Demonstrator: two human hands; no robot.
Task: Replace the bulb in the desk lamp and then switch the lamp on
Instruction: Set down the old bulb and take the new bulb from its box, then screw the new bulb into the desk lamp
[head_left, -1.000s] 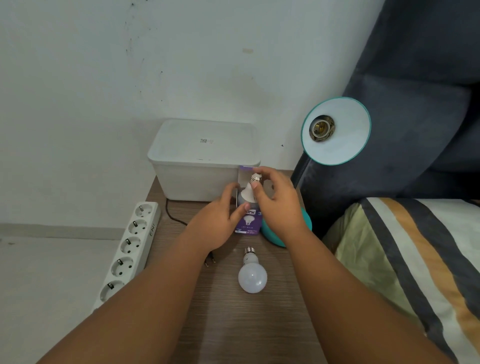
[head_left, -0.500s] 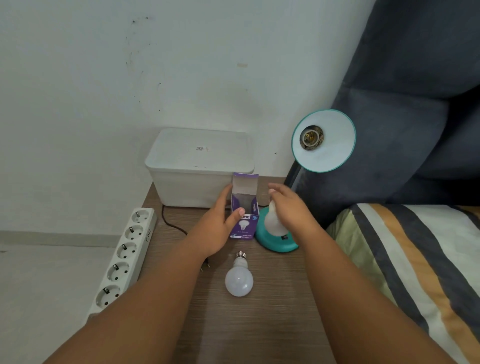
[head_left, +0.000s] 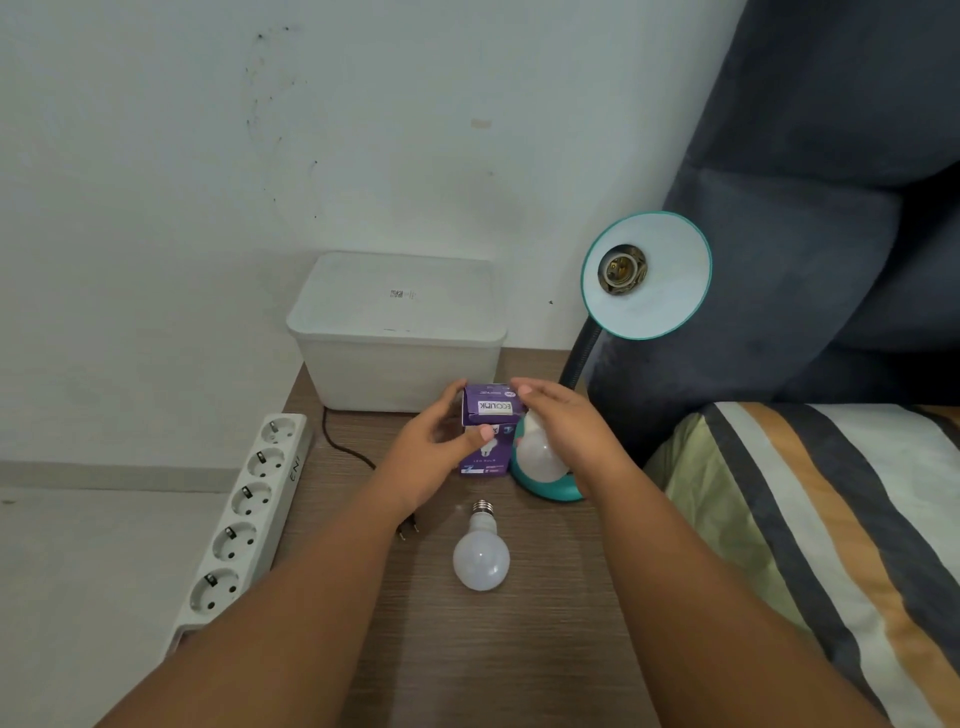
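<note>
Two bulbs: one bulb (head_left: 481, 558) lay near on the table (head_left: 519, 649); the right hand (head_left: 558, 431) gripped another bulb (head_left: 540, 457), the left hand (head_left: 434, 447) clasping the purple box (head_left: 488, 415) before a white bin (head_left: 397, 332), lamp (head_left: 647, 275) socket empty at right.

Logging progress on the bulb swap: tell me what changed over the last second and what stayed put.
The right hand drew the new bulb out of the purple box and now holds it beside the box, over the lamp base. The box's top flap, open before, is now folded shut, with the left hand still gripping the box. The old bulb on the table, the empty lamp socket and the power strip stayed put.
</note>
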